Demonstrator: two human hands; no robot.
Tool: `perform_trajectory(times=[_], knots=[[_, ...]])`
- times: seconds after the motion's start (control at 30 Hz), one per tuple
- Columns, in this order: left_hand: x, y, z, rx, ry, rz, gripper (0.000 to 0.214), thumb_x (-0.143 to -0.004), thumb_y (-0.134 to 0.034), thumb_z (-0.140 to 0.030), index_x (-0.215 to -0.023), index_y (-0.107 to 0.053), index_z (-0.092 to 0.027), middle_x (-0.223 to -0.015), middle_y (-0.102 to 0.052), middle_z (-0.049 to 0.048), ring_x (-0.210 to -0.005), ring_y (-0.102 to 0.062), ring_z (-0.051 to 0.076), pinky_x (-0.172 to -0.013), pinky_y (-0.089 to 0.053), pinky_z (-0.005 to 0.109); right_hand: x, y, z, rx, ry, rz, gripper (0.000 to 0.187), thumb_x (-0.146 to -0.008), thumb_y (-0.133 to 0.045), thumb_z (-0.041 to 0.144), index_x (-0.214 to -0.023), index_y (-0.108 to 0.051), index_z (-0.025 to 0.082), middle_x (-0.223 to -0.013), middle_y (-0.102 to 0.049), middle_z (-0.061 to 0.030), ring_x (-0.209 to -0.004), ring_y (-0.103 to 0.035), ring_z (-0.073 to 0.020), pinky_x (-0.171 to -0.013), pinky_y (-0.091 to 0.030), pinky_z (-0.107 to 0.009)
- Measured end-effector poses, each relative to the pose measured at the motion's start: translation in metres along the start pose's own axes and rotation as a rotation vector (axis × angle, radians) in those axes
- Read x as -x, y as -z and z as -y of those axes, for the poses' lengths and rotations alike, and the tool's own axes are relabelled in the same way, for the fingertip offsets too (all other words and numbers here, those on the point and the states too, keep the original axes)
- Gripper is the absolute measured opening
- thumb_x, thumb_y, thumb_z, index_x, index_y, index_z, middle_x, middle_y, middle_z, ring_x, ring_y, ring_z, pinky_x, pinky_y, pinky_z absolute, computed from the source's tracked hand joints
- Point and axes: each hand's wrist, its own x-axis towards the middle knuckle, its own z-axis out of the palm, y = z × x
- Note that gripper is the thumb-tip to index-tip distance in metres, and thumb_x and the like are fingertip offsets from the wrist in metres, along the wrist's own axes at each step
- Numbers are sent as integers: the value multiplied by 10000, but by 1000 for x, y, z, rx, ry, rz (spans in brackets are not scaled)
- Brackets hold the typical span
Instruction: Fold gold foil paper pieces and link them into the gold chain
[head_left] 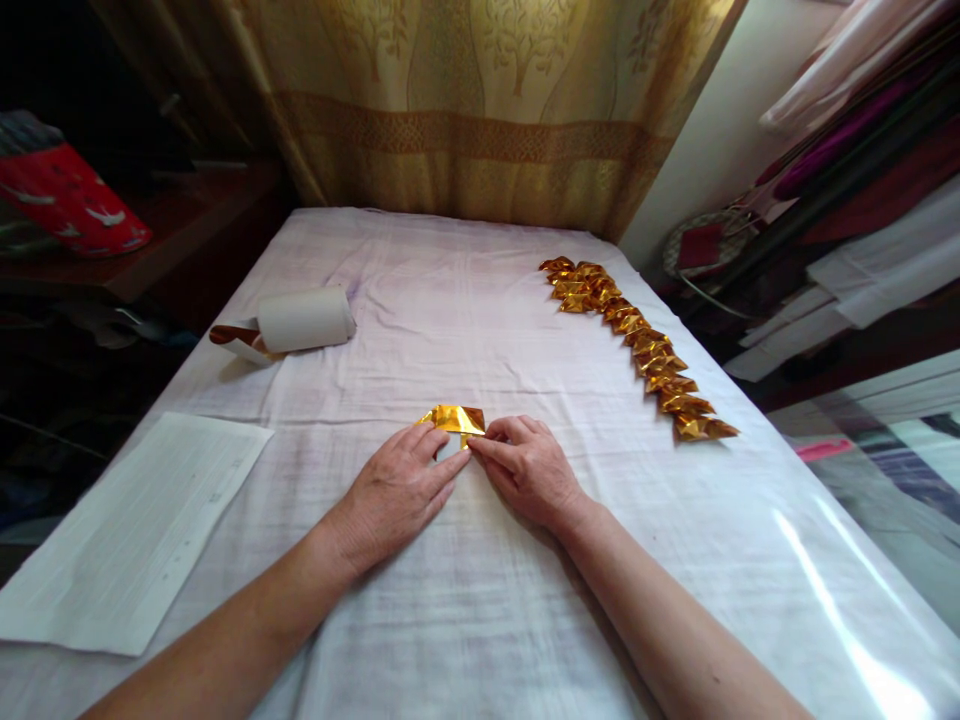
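Between my two hands, a small piece of gold foil paper lies partly folded on the white cloth. A pale patch shows at its near side. My left hand is closed on the left and near edge of the foil paper, its fingertips pressed down there. At the near right corner my right hand pinches the same paper between thumb and fingers. To the right, several folded gold foil pieces stand in a curved row, tucked close against one another. The undersides of my fingers are hidden.
A white cloth covers the table. On the left lie a white paper roll and a flat white sheet. A red patterned container stands on a dark side shelf. Behind hangs a gold curtain; clothes hang at right.
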Motion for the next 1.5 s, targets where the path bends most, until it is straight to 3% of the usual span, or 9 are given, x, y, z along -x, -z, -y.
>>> perform_trajectory(times=[0.23, 0.5, 1.0, 1.23, 1.5], knots=[[0, 1, 0, 36, 3, -11, 395, -922, -565, -198, -1315, -587, -227, -1266, -588, 112, -1235, -530, 279, -1072, -462, 487, 4, 8, 1, -58, 40, 2, 235, -962, -551, 205, -1121, -720, 239, -1005, -673, -68, -902, -589, -191, -813, -454, -351], [0, 2, 0, 53, 16, -1, 348, -931, -549, -199, -1270, -617, -242, -1247, -597, 99, -1223, -534, 274, -1063, -473, 479, 4, 11, 3, 37, -45, 60, 263, -939, -566, 213, -1145, -718, 272, -1033, -665, -70, -935, -582, -218, -822, -445, -377], [0, 2, 3, 72, 18, -9, 247, -922, -585, -232, -1158, -658, -224, -1177, -631, 92, -1161, -572, 261, -1027, -500, 456, 3, 8, -1, 16, -56, -11, 235, -942, -565, 218, -1101, -734, 254, -1000, -675, -69, -912, -585, -205, -827, -458, -360], [-1, 6, 2, 90, 22, -18, 212, -928, -570, -224, -1116, -667, -229, -1175, -639, 94, -1153, -584, 259, -1008, -513, 454, 2, 5, -1, -25, -59, -66, 229, -914, -540, 159, -1118, -640, 190, -1185, -690, -108, -1064, -616, -235, -922, -473, -401], [1, 3, 4, 101, 31, -41, 237, -915, -580, -221, -1136, -664, -232, -1198, -640, 90, -1157, -592, 258, -1014, -508, 448, -5, 6, 9, 4, 23, 57, 225, -981, -520, 222, -1153, -665, 237, -1235, -707, -50, -1131, -604, -236, -946, -447, -408]])
